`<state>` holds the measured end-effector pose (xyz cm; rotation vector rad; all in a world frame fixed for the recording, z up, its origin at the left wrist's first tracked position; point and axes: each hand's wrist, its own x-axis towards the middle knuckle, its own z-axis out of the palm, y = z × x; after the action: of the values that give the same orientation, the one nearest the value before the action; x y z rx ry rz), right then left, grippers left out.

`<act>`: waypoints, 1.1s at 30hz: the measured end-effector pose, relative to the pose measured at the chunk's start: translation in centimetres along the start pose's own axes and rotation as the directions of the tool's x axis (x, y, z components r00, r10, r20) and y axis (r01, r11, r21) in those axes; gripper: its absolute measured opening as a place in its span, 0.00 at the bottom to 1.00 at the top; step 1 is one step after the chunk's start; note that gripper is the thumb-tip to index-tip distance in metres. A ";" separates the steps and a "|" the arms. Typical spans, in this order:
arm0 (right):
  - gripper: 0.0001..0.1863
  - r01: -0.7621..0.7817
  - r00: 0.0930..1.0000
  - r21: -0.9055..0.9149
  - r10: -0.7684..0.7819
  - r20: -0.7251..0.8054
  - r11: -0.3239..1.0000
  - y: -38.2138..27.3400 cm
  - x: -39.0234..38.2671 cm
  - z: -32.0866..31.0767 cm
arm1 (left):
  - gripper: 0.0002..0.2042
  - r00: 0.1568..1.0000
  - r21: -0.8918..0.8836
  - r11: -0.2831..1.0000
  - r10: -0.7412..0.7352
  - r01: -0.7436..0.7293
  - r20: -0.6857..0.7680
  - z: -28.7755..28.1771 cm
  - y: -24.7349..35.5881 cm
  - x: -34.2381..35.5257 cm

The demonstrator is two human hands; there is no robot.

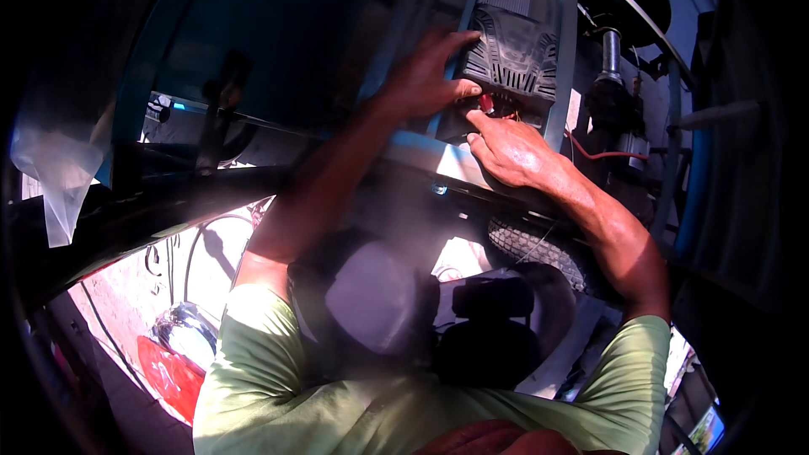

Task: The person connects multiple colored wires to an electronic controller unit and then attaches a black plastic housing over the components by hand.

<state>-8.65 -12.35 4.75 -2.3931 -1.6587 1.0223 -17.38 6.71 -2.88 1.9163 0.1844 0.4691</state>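
Now, left hand [421, 77] spread against a black finned box [514, 44], right hand [516, 152] curled near wires [508, 109], its grip unclear.

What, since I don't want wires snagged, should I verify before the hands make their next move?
1. Left hand at the black finned box: ok, fingers and thumb spread at its left edge.
2. Right hand near the red part: ok, but whether it grips anything, cannot tell.
3. Wires tucked away: not ok, some show below the box's lower edge.
4. Red part firmly seated: cannot tell, partly hidden.
5. Orange-red cable clear of the fingertips: ok, it runs off to their right.
6. Box fastened down: cannot tell, no fasteners can be made out.
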 end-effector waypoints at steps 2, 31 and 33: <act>0.26 -0.071 0.997 0.014 0.071 -0.035 0.997 0.0 -0.5 0.5 | 0.42 1.000 -0.030 1.000 -0.001 0.001 0.002 0.1 0.0 -0.1; 0.14 -0.051 0.741 -0.008 0.033 -0.671 0.999 8.9 -7.0 -0.8 | 0.37 0.983 0.273 0.956 -0.142 0.107 0.115 0.0 1.7 0.2; 0.14 0.006 0.745 -0.082 -0.059 -0.664 0.997 8.7 -6.4 -0.5 | 0.37 0.990 0.265 0.963 -0.078 0.046 0.113 0.1 1.3 0.3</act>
<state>-2.54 -21.28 4.77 -2.3367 -1.4509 0.0335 -17.19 6.23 -1.61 2.1850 0.2348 0.2939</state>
